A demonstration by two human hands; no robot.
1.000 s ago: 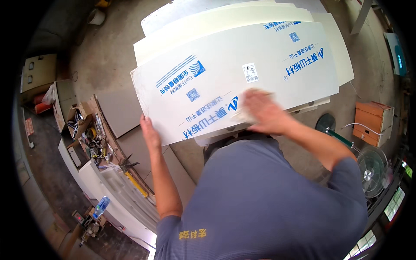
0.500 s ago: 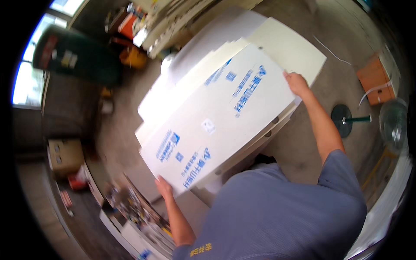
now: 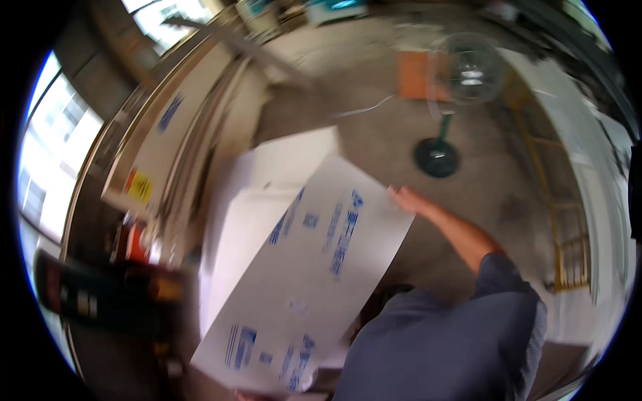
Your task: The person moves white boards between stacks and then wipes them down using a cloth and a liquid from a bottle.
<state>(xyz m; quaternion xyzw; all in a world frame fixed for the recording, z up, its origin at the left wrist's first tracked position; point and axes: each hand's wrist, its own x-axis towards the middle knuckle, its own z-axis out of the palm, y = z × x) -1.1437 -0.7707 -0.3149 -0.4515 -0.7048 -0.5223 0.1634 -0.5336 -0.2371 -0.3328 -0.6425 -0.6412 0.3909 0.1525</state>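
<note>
A large white panel [image 3: 321,267] with blue print and a small round label lies tilted across the middle of the view. My right hand [image 3: 409,199] grips its far right edge, fingers closed at the rim. Only a sliver of my left hand [image 3: 247,395] shows at the lower edge of the picture, against the panel's near end; its fingers are mostly hidden. Beyond and partly beneath the panel are more pale boards [image 3: 267,164]. Motion blurs the scene.
Long boards [image 3: 180,127] lean along the left wall. A fan-like round cage [image 3: 470,70] stands by an orange box [image 3: 421,75] at the far right, near a dark round base with a green post [image 3: 438,156]. A yellow frame [image 3: 568,247] is on the right.
My view has swung to the right. The printed panel has turned steeper and come off the pale boards toward me, with my right hand still at its edge. My left hand has nearly left the picture.
</note>
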